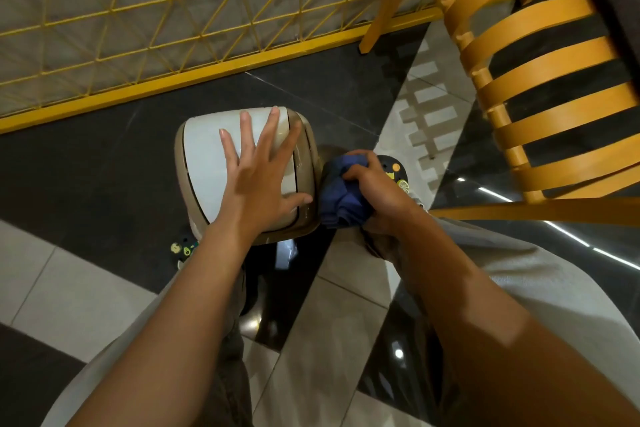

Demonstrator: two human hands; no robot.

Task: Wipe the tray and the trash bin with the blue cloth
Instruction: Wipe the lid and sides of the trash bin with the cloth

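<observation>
Two bare forearms (pixel 194 305) reach down from the near edge, and the left hand (pixel 258 172) lies flat on the white lid of the trash bin (pixel 204 163), fingers straight and spread, gripping nothing. Just right of that palm, the right hand (pixel 379 185) has its fingers curled tight around the bunched blue cloth (pixel 341 198), which sits against the bin's beige side. Up and to the right of the cloth-holding fist stands an orange slatted chair (pixel 540 87), and past the flat hand's fingertips runs a yellow wire partition (pixel 138 31).
</observation>
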